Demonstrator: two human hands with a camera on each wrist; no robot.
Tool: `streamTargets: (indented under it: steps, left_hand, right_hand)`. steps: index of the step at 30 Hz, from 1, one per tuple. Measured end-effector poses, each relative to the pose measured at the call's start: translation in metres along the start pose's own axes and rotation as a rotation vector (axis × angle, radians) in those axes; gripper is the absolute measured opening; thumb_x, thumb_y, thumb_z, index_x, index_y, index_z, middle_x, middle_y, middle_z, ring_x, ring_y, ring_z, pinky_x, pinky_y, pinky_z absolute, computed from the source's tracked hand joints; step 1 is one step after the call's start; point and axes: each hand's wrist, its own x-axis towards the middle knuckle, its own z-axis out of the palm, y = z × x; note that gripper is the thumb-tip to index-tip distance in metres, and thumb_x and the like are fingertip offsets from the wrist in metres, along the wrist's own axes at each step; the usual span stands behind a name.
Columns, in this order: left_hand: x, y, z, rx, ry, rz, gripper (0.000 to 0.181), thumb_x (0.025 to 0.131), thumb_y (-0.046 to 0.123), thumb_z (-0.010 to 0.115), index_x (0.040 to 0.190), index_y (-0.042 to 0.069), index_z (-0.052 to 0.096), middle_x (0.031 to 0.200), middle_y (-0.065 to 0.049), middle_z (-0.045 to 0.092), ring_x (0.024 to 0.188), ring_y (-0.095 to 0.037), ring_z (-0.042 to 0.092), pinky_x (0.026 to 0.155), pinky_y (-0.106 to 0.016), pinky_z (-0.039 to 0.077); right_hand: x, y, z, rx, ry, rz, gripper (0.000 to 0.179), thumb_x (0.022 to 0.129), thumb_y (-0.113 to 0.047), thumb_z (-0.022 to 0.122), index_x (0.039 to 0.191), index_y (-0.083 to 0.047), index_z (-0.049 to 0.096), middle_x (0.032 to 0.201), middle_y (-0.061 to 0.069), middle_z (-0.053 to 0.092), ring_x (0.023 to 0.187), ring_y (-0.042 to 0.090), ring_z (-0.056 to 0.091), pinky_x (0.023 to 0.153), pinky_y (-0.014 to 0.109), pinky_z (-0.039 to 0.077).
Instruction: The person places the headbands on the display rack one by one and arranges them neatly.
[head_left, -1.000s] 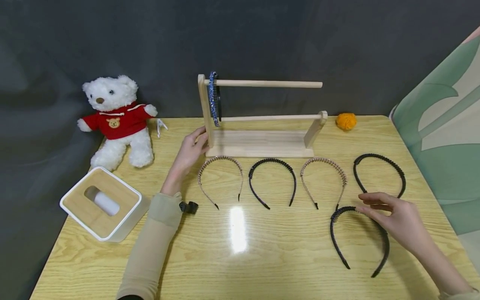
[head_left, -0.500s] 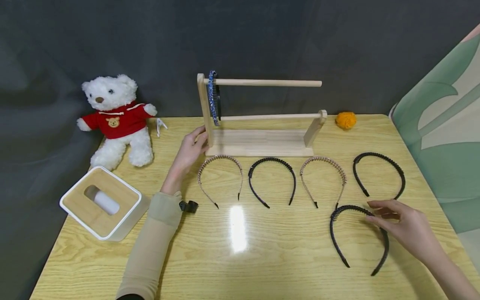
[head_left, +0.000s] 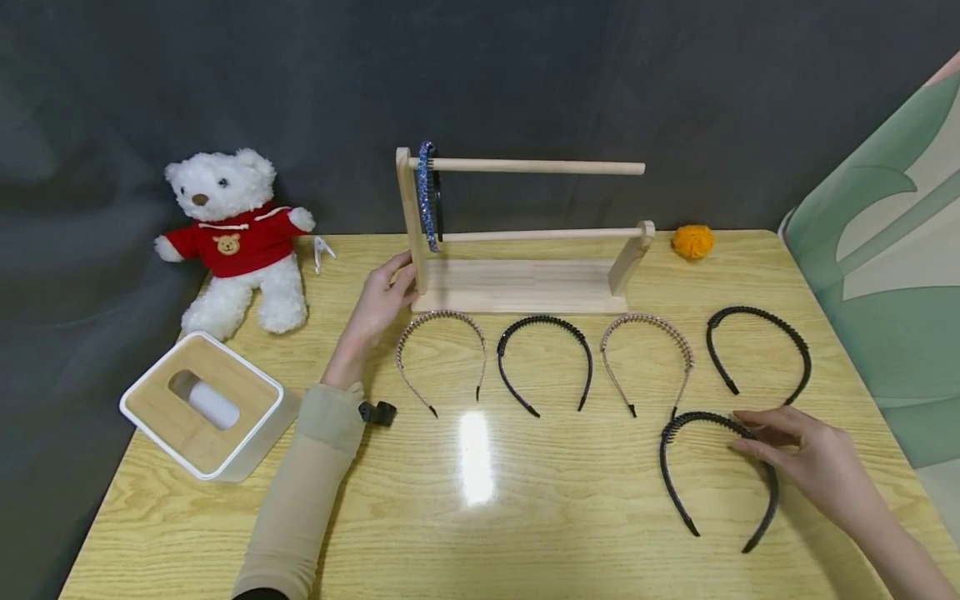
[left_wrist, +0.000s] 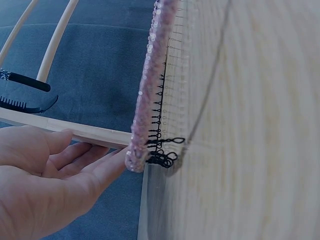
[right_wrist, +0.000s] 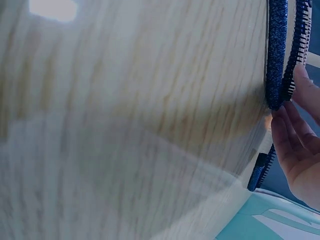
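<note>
My left hand (head_left: 381, 302) grips the foot of the left upright of a wooden headband rack (head_left: 521, 287); in the left wrist view its thumb and fingers (left_wrist: 95, 172) lie on either side of the wood. A blue glittery headband (head_left: 427, 196) hangs at the left end of the rack's rods. At the right, my right hand (head_left: 806, 458) pinches the upper right of a black toothed headband (head_left: 666, 467) lying on the table. In the right wrist view, thumb and fingers meet a dark band (right_wrist: 277, 55). Its fingertips are partly hidden there.
In front of the rack lie a pink headband (head_left: 442, 316), a black one (head_left: 543, 320), another pink one (head_left: 651, 321) and a further black one (head_left: 765, 313). A white teddy bear (head_left: 240, 250), tissue box (head_left: 202, 408), white clip (head_left: 322, 252) and orange ball (head_left: 692, 242) stand around.
My right hand has shifted slightly right and down along the black headband, and its fingers have closed in on the band. The left hand stays at the rack.
</note>
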Motion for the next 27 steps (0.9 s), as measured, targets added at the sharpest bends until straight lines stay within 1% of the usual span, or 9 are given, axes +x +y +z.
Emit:
streamTargets:
  steps: [4, 7, 17, 24, 27]
  left_hand:
    - [0.0001, 0.0001, 0.0002, -0.004, -0.002, -0.006, 0.048, 0.118, 0.014, 0.042, 0.163, -0.002, 0.040, 0.162, -0.028, 0.040, 0.142, -0.045, 0.051, 0.118, -0.045, 0.048]
    - [0.0002, 0.0002, 0.0000, -0.005, -0.005, -0.002, 0.048, 0.118, 0.013, 0.042, 0.163, -0.002, 0.040, 0.162, -0.028, 0.040, 0.143, -0.045, 0.050, 0.119, -0.046, 0.048]
    - [-0.0003, 0.0001, -0.0009, 0.004, -0.012, -0.003, 0.048, 0.118, 0.015, 0.041, 0.164, 0.000, 0.039, 0.162, -0.029, 0.041, 0.143, -0.045, 0.050, 0.119, -0.046, 0.048]
    - [-0.0008, 0.0002, -0.0008, 0.006, -0.005, -0.002, 0.048, 0.118, 0.014, 0.042, 0.163, -0.002, 0.040, 0.161, -0.029, 0.042, 0.142, -0.046, 0.051, 0.117, -0.045, 0.049]
    - [-0.0011, 0.0006, -0.0007, 0.009, -0.006, -0.003, 0.048, 0.118, 0.014, 0.042, 0.163, -0.002, 0.039, 0.162, -0.029, 0.041, 0.143, -0.045, 0.050, 0.117, -0.045, 0.049]
  right_hand:
    - [-0.0024, 0.0011, 0.0008, -0.002, 0.012, -0.020, 0.047, 0.066, 0.010, 0.095, 0.110, 0.000, 0.081, 0.093, 0.005, 0.077, 0.080, -0.011, 0.065, 0.063, 0.003, 0.054]
    - [-0.0031, 0.0023, 0.0013, -0.007, 0.015, -0.017, 0.046, 0.066, 0.010, 0.094, 0.110, 0.002, 0.081, 0.091, 0.005, 0.076, 0.078, -0.010, 0.065, 0.062, 0.004, 0.054]
    - [-0.0030, 0.0026, 0.0027, -0.050, 0.023, -0.002, 0.037, 0.068, 0.009, 0.094, 0.103, 0.003, 0.082, 0.090, 0.012, 0.076, 0.075, -0.010, 0.063, 0.057, 0.005, 0.053]
    - [-0.0025, 0.0020, 0.0031, -0.059, 0.029, 0.004, 0.033, 0.069, 0.010, 0.093, 0.100, 0.002, 0.083, 0.088, 0.013, 0.076, 0.074, -0.011, 0.063, 0.052, 0.006, 0.052]
    - [-0.0019, 0.0011, 0.0031, -0.064, 0.028, 0.003, 0.033, 0.068, 0.011, 0.093, 0.098, 0.001, 0.083, 0.087, 0.013, 0.076, 0.073, -0.011, 0.062, 0.052, 0.006, 0.052]
